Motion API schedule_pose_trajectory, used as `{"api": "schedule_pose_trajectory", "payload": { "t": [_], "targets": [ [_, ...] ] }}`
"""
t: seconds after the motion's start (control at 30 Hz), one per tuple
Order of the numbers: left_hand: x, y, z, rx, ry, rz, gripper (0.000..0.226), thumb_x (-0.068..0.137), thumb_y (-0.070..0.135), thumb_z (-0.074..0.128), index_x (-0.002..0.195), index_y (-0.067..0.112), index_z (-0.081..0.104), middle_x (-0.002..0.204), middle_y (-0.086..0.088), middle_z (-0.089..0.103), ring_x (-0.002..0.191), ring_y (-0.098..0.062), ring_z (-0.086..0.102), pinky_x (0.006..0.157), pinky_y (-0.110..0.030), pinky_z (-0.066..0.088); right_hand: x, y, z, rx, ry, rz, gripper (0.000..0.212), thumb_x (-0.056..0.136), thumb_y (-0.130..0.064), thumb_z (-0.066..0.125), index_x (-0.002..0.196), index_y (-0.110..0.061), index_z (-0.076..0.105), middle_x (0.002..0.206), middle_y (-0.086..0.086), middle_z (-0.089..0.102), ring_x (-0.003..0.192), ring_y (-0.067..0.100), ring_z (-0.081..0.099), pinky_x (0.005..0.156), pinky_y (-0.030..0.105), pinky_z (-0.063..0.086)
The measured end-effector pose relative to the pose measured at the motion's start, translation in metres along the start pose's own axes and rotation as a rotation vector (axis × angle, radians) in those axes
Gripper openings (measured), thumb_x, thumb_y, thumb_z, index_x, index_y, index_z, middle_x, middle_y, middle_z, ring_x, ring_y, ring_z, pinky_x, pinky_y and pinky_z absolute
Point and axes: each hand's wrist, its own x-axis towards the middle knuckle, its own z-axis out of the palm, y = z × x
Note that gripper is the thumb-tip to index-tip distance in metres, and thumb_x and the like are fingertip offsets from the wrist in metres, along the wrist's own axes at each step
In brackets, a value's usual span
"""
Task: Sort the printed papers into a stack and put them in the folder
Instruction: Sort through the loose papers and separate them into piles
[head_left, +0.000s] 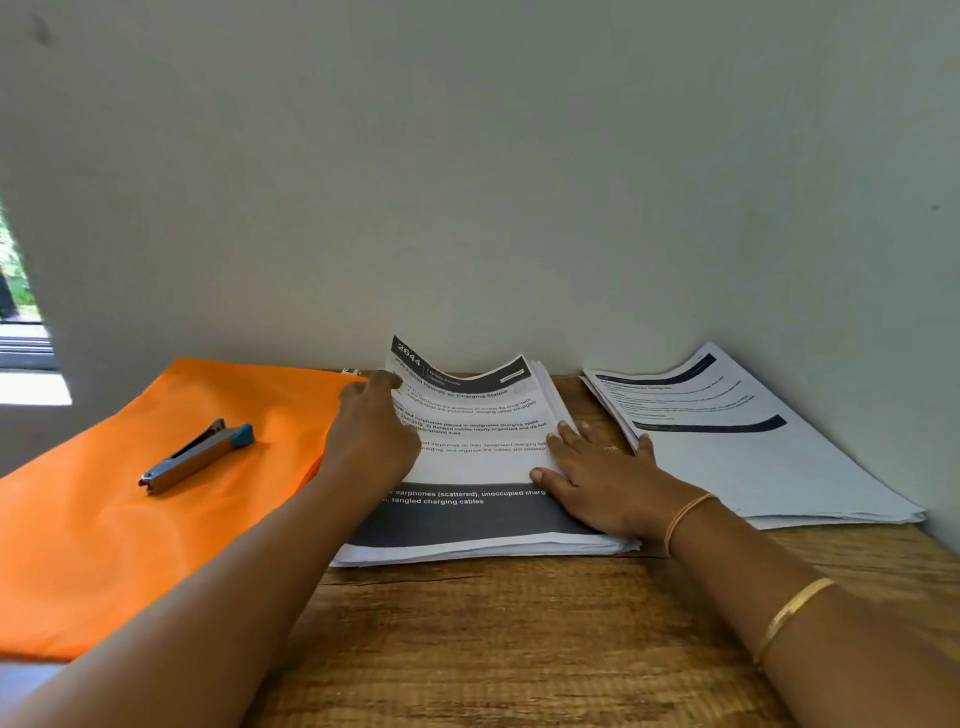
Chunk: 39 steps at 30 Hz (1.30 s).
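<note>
A stapler with a blue end lies slantwise at the left, its metal jaw toward the near edge. The wooden table shows a streaked brown grain. Behind it stands a plain pale wall, and a window shows at the far left.

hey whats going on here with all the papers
A person is sorting printed papers on a wooden table. The left hand is lifting the far left corner of the top sheet of the middle stack, while the right hand presses flat on that stack's right edge. A second stack lies to the right. The orange folder lies on the left with a stapler on top.
</note>
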Motion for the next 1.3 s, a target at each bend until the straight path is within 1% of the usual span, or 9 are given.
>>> {"api": "schedule_pose_trajectory", "payload": {
  "t": [0.13, 0.2, 0.4, 0.57, 0.73, 0.83, 1.0, 1.1, 1.3],
  "targets": [
    [0.004, -0.004, -0.002, -0.013, -0.002, 0.003, 0.045, 0.089, 0.002, 0.049, 0.131, 0.019, 0.046, 0.133, -0.008, 0.05, 0.104, -0.02, 0.052, 0.071, -0.023, 0.047, 0.0, 0.0, 0.0, -0.004, 0.021, 0.003, 0.066, 0.098, -0.058, 0.014, 0.153, -0.024, 0.001, 0.16, -0.004, -0.008, 0.148, 0.016, -0.003, 0.11, 0.066, -0.005],
    [0.005, -0.004, -0.005, -0.048, 0.031, 0.0, 0.04, 0.091, 0.001, 0.044, 0.125, 0.018, 0.054, 0.129, -0.006, 0.054, 0.09, -0.013, 0.048, 0.057, -0.014, 0.039, -0.001, 0.0, -0.002, 0.026, 0.086, -0.002, 0.066, 0.098, -0.057, 0.02, 0.153, -0.025, 0.002, 0.161, -0.002, -0.004, 0.148, 0.017, 0.004, 0.111, 0.064, -0.003],
    [0.006, 0.004, -0.015, -0.219, 0.214, 0.05, 0.036, 0.094, 0.002, 0.044, 0.122, 0.02, 0.059, 0.129, -0.002, 0.055, 0.094, -0.01, 0.046, 0.068, -0.011, 0.035, -0.003, 0.002, -0.014, 0.654, 0.58, -0.051, 0.036, 0.097, -0.037, 0.047, 0.131, -0.025, 0.043, 0.13, -0.007, 0.056, 0.116, 0.019, 0.055, 0.095, 0.04, 0.046],
    [0.006, 0.01, -0.016, -0.317, 0.277, 0.084, 0.036, 0.094, 0.002, 0.046, 0.121, 0.02, 0.06, 0.128, -0.002, 0.055, 0.094, -0.007, 0.043, 0.064, -0.005, 0.035, -0.006, 0.003, -0.026, 1.059, 0.509, 0.088, 0.026, 0.096, -0.025, 0.052, 0.121, -0.02, 0.052, 0.104, -0.007, 0.058, 0.099, 0.013, 0.054, 0.079, 0.025, 0.039],
    [0.004, 0.016, -0.011, -0.347, 0.282, 0.087, 0.035, 0.094, 0.003, 0.048, 0.123, 0.02, 0.059, 0.127, -0.002, 0.056, 0.097, -0.01, 0.046, 0.071, -0.013, 0.036, 0.004, 0.015, -0.034, 1.361, 0.349, 0.22, 0.024, 0.088, -0.006, 0.055, 0.11, -0.006, 0.065, 0.111, 0.01, 0.067, 0.104, 0.03, 0.062, 0.097, 0.043, 0.049],
    [0.003, 0.019, -0.006, -0.344, 0.201, 0.118, 0.035, 0.094, 0.008, 0.052, 0.125, 0.021, 0.056, 0.126, -0.001, 0.058, 0.093, -0.01, 0.053, 0.065, -0.011, 0.038, 0.006, 0.033, -0.038, 1.356, 0.352, 0.311, 0.022, 0.086, -0.001, 0.056, 0.107, 0.0, 0.064, 0.11, 0.016, 0.066, 0.105, 0.033, 0.06, 0.099, 0.044, 0.047],
    [-0.002, 0.018, 0.002, -0.061, 0.099, 0.209, 0.041, 0.092, 0.019, 0.057, 0.131, 0.023, 0.049, 0.143, -0.002, 0.042, 0.129, -0.019, 0.041, 0.099, -0.029, 0.035, -0.003, 0.084, -0.046, 1.068, 0.521, 0.542, 0.01, 0.09, -0.001, 0.045, 0.088, -0.002, 0.055, 0.084, 0.011, 0.053, 0.075, 0.023, 0.049, 0.062, 0.027, 0.037],
    [-0.005, 0.015, 0.005, 0.101, 0.039, 0.247, 0.044, 0.091, 0.024, 0.058, 0.134, 0.024, 0.046, 0.152, -0.005, 0.029, 0.14, -0.024, 0.025, 0.112, -0.038, 0.026, -0.011, 0.116, -0.039, 0.877, 0.566, 0.605, 0.018, 0.089, -0.001, 0.044, 0.073, -0.004, 0.051, 0.086, 0.015, 0.054, 0.073, 0.027, 0.048, 0.071, 0.029, 0.038],
    [-0.003, 0.008, 0.015, 0.477, -0.174, 0.275, 0.051, 0.093, 0.047, 0.047, 0.141, 0.036, 0.032, 0.158, -0.004, 0.009, 0.146, -0.029, -0.005, 0.118, -0.047, 0.004, -0.011, 0.152, -0.011, 0.602, 0.414, 0.702, 0.033, 0.091, -0.02, 0.044, 0.117, -0.005, 0.057, 0.124, 0.02, 0.056, 0.109, 0.038, 0.054, 0.098, 0.044, 0.044]
  ]
}}
